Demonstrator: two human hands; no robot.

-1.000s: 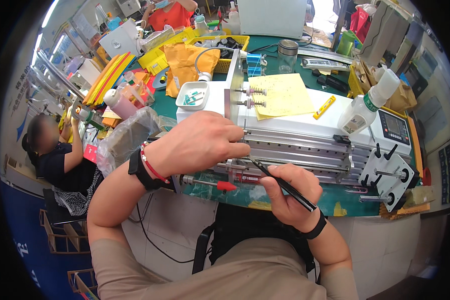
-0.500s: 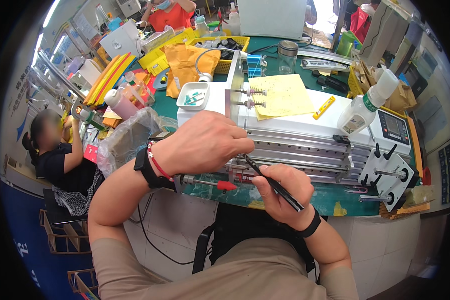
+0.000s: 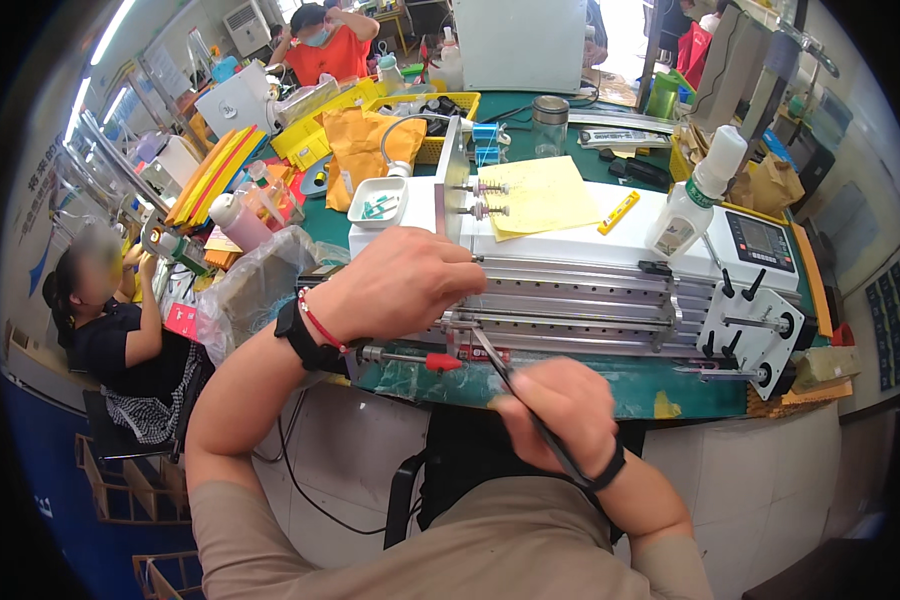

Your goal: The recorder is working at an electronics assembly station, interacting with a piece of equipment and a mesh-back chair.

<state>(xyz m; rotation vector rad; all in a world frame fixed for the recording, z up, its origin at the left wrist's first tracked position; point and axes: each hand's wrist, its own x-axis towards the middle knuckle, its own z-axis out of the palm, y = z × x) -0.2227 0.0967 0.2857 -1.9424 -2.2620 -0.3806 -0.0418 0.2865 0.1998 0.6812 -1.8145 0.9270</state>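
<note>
My left hand [image 3: 410, 285] is over the left end of the metal rails [image 3: 580, 292] of a white bench machine [image 3: 625, 248]. Its fingers are curled together with their tips turned down, and whatever they pinch is hidden. Slightly blurred, my right hand [image 3: 560, 408] grips slim dark tweezers [image 3: 496, 362]. Their tip points up and left, close to the rails just below my left fingers. A rod with a red pointed end [image 3: 442, 362] juts out along the machine's front. Two spring-fitted posts [image 3: 482, 210] stick out of an upright metal plate [image 3: 452, 165] behind my left hand.
A white dish [image 3: 375, 222] with small pieces stands behind my left wrist. Yellow paper [image 3: 540, 195], a small yellow level [image 3: 618, 213] and a white bottle [image 3: 682, 220] are on the machine. At right are a white end plate [image 3: 748, 325] and control panel [image 3: 760, 243]. Co-workers sit left and beyond.
My right hand has drawn down with the tweezers, and their tip now sits lower and further from my left fingers. My left hand keeps its place at the rails. The view has shifted slightly.
</note>
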